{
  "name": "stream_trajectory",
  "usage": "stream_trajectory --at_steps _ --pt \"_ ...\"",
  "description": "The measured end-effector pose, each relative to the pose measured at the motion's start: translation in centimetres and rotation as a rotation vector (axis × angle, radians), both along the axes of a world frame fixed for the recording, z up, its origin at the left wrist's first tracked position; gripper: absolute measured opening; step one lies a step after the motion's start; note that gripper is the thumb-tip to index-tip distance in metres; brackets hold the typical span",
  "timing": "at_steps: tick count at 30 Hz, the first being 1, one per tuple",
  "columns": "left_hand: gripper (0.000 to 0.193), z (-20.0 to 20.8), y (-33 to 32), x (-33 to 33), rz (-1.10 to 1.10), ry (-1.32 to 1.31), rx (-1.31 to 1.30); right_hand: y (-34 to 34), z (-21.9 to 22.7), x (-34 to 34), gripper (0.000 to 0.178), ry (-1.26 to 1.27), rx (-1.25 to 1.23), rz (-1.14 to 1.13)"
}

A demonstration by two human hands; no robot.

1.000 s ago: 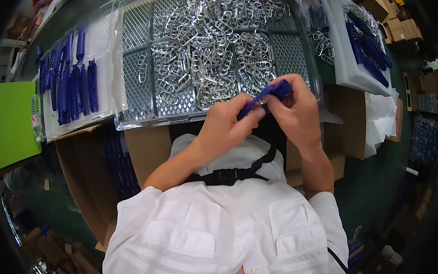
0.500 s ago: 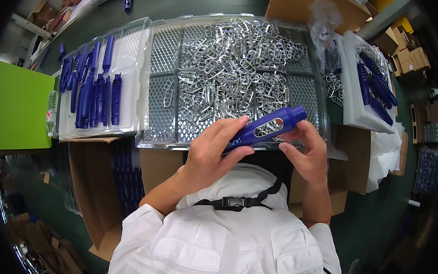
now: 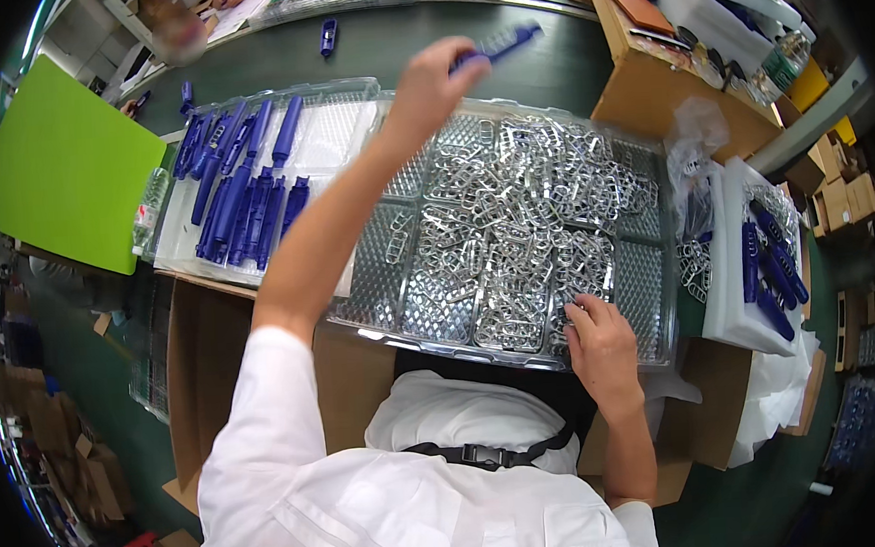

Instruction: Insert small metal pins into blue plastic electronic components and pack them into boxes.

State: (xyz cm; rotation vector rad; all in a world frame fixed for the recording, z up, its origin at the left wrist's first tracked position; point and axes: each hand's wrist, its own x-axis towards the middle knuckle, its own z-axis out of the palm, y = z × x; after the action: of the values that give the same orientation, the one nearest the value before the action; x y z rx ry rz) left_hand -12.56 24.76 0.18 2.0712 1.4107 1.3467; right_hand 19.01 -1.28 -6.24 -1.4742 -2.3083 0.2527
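Head view: nearest us, our white shirt (image 3: 372, 518) runs off the lower edge, and the black strap (image 3: 484, 456) crosses below our bent right forearm's reach. Our right hand (image 3: 602, 349) rests at the near right of the clear tray (image 3: 442, 348), wrist low, fingers curled and thumb close beneath them, the tips among the silver metal links (image 3: 544, 207). Whether they pinch a link we cannot tell, since the pile is tangled and the fingertips blend into it.

Our left arm stretches up and across, elbow nearly straight, hiding the seam between this tray and the white-lined tray (image 3: 333, 119) of blue casings (image 3: 243, 205). Beyond the clear tray's far edge, our left hand (image 3: 441, 78) is closed around a blue piece (image 3: 509, 43), which juts to the right over the dark green bench (image 3: 545, 71). Its near end is hidden in our grip and its outline is blurred; we cannot make out whether it touches the bench. Farther off lies a small blue part (image 3: 328, 38).
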Motion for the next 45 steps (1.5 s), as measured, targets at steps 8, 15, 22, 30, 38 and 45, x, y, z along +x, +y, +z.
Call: stream_trajectory --at_steps 8,15,22,30,38,45 --pt "0.036 4.0 -0.5 -13.4 0.248 -0.267 0.202 0.8 -0.8 0.1 0.029 0.029 0.005 -0.028" --pt "0.021 -8.3 -29.3 -30.9 0.805 -0.566 0.219 1.1 -2.3 1.2 0.029 0.235 -0.134 -0.136" --pt "0.032 -37.3 -48.3 -33.8 0.878 0.004 -0.785 3.8 -4.1 2.5 0.014 0.431 -0.245 -0.078" --pt "0.069 -50.8 -43.4 -30.7 0.802 0.516 -0.784 3.8 -1.6 0.4 0.013 0.663 -0.455 -0.273" --pt "0.055 -43.9 -42.1 -31.6 0.62 0.214 -0.961 3.4 0.8 -1.0 0.021 0.938 -0.712 -0.27" --pt "0.045 -36.5 -50.0 -33.1 1.008 -0.633 -0.612 3.0 2.5 -0.3 0.038 1.218 -0.666 -0.17"
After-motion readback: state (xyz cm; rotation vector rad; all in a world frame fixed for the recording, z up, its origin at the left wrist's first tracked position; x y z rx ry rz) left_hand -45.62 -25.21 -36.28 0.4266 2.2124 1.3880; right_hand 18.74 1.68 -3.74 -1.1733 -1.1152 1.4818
